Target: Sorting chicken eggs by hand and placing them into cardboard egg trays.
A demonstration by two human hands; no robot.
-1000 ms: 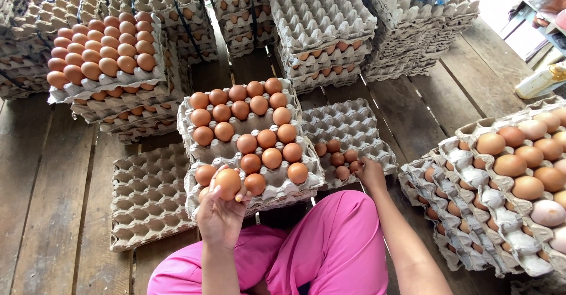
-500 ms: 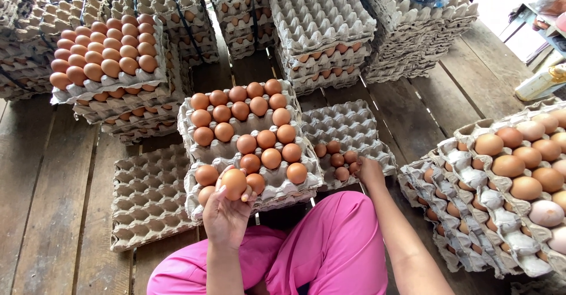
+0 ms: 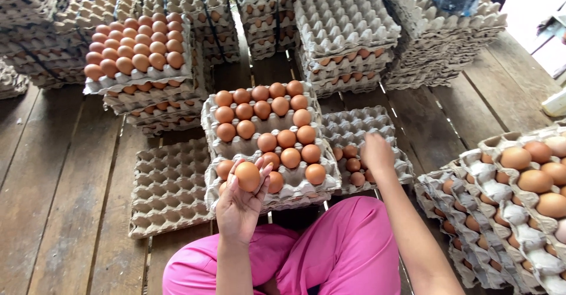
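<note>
My left hand (image 3: 239,203) is raised palm up and holds a brown egg (image 3: 247,176) at its fingertips, just in front of a stacked grey egg tray (image 3: 266,131) partly filled with brown eggs. My right hand (image 3: 377,152) reaches over a lower tray (image 3: 359,131) to the right that holds a few brown eggs near its front left; whether that hand grips an egg is hidden. My pink trousers (image 3: 330,254) fill the bottom.
An empty grey tray (image 3: 170,184) lies on the wooden floor at left. A full stack of eggs (image 3: 132,50) stands at back left. Empty tray stacks (image 3: 348,27) line the back. More egg trays (image 3: 519,195) sit at right.
My left hand has turned palm up and lifted the egg slightly away from the middle tray. My right hand has moved up over the right tray.
</note>
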